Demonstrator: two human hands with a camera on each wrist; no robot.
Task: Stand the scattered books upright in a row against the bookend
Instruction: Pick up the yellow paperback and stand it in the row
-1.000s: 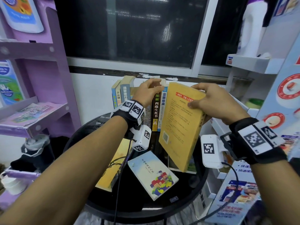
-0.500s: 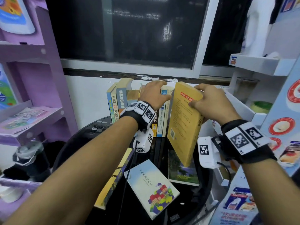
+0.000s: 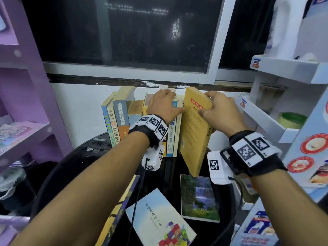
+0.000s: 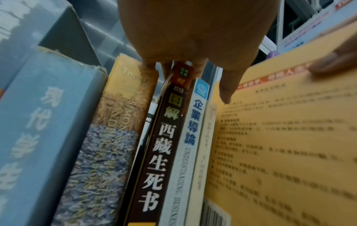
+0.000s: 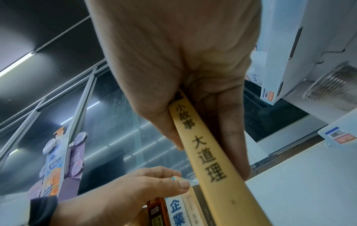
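Observation:
Several books stand upright in a row (image 3: 120, 118) at the back of the round black table (image 3: 85, 157). My left hand (image 3: 163, 105) rests flat on the tops of the middle books, thumb touching the yellow book (image 3: 195, 132). My right hand (image 3: 218, 107) grips that yellow book by its top, thumb on the cover and fingers behind the spine (image 5: 208, 160). The book leans slightly at the right end of the row, its lower corner off the table. Three books lie flat nearer me: a block-cover book (image 3: 159, 219), a waterfall book (image 3: 198, 197) and a yellow-purple book (image 3: 117, 210). I cannot make out the bookend.
A purple shelf unit (image 3: 26, 130) stands at the left of the table. A white shelf (image 3: 266, 121) with a green tape roll (image 3: 291, 119) is close on the right. A white wall and dark window are right behind the row.
The right hand has carried the yellow book back and turned it more upright, up against the right end of the row. The left hand stays on the row's tops.

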